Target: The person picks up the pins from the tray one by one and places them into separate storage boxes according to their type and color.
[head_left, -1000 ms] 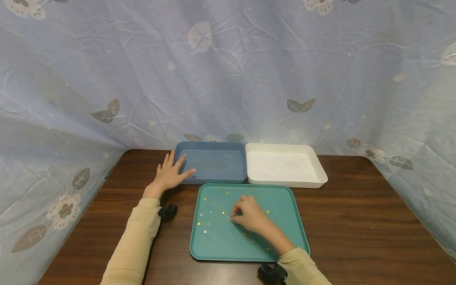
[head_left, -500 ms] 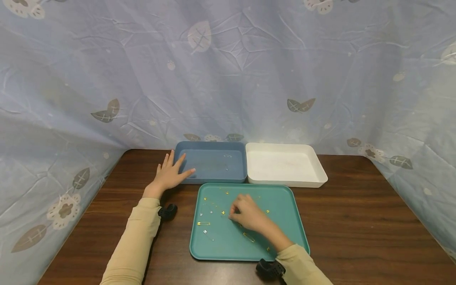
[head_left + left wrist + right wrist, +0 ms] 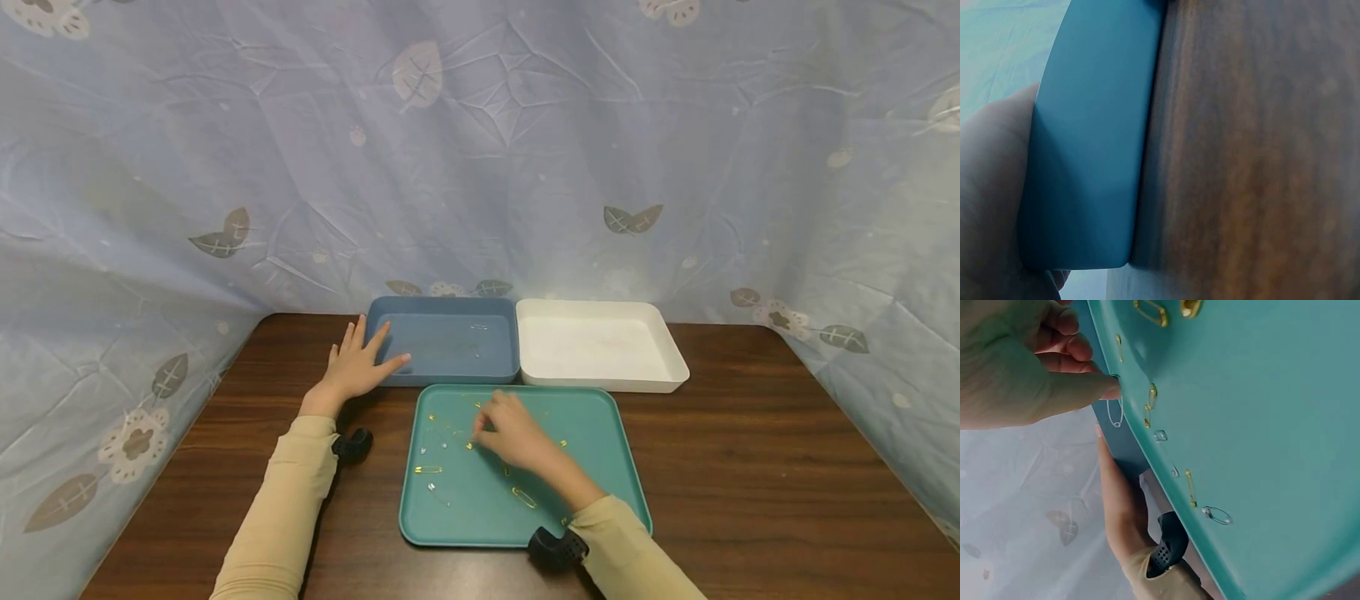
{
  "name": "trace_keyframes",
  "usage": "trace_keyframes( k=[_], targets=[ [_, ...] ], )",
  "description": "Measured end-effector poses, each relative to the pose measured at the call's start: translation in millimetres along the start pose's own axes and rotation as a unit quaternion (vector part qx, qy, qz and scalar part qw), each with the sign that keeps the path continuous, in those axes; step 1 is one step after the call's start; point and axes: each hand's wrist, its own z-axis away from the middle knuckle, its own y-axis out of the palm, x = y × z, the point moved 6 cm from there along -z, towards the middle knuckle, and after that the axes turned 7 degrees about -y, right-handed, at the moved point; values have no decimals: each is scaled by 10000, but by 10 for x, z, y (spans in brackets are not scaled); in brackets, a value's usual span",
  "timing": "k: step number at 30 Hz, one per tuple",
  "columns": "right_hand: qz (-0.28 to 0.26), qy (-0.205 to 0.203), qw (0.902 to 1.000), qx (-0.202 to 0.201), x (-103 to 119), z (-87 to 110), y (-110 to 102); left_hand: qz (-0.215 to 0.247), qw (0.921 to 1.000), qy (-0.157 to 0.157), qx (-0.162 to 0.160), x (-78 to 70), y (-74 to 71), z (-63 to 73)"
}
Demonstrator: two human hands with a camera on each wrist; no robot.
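My right hand (image 3: pixel 512 433) is over the teal tray (image 3: pixel 480 521), thumb and fingertips together. In the right wrist view they pinch a silver safety pin (image 3: pixel 1117 424) that hangs from the thumb tip, clear of the tray surface. Below it lie scattered gold safety pins (image 3: pixel 523 498) and smaller silver ones (image 3: pixel 1217 515), several of each. My left hand (image 3: pixel 352 371) rests with spread fingers at the left edge of the blue tray (image 3: pixel 442 342). The left wrist view shows that tray's outer wall (image 3: pixel 1091 162) with part of the hand beside it.
Inside the blue tray are a silver safety pin (image 3: pixel 478 327) and a tiny silver piece (image 3: pixel 477 356). A white tray (image 3: pixel 600 346) stands right of it. All sit on a dark wooden table (image 3: pixel 765 467), with a patterned cloth (image 3: pixel 480 167) hanging behind.
My right hand has lifted the silver safety pin off the teal tray and moved a little away from me and to the left. The left hand stays in place.
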Motion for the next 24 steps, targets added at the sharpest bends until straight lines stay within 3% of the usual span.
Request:
trace_keyframes(
  k=[24],
  targets=[
    [-61,104,9985,-532,-113,-620,-251,-53,10000,-49,-9,2,8,-10]
  ],
)
